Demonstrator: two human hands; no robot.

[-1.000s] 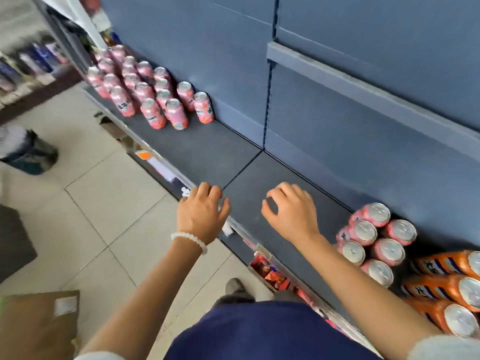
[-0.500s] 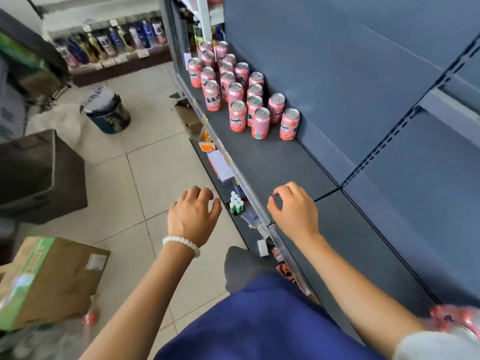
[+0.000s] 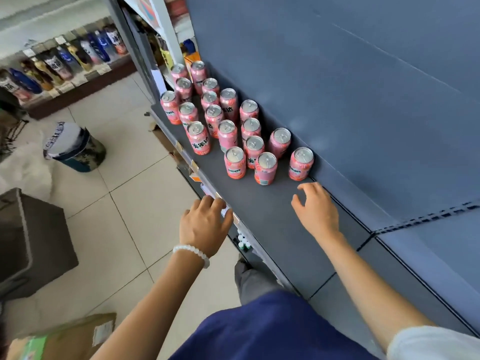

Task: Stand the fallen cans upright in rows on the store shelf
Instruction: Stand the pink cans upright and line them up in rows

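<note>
- Since nothing in view is lying on its side, the thing that matters is where the standing pink cans (image 3: pixel 235 162) sit relative to the hands: they're ahead, further along the shelf (image 3: pixel 262 211), long axes pointing straight up, tops showing.
- Leftmost, the left hand (image 3: pixel 204 224) hovers at the shelf's front edge, over the price strip. It's empty, fingers loosely curled, gripping nothing. The front-row can is ahead of it and a little to the right, clearly apart.
- Middle: the cluster is loose rows running back along the shelf, with the closest three making a ragged front line. Spacing looks uneven, so I'd guess they want tidying, not lifting.
- Right side, the right hand (image 3: pixel 315 209) is out over the shelf near the back wall, also empty, fingers spread and slack. It's the closer one: the rear can (image 3: pixel 300 163) by the wall stands just beyond its fingertips, not touching.
- My guess is the right hand goes for that can first, straight ahead, wrapping around the side.
- Compared with half a second ago, the cans were well off in the distance and both hands hung back at the shelf edge, the left one over the floor. Now the cluster is close and the right hand has moved in over the shelf. A second ago the view showed a different bunch lying on their sides to the right; those are out of frame now.
</note>
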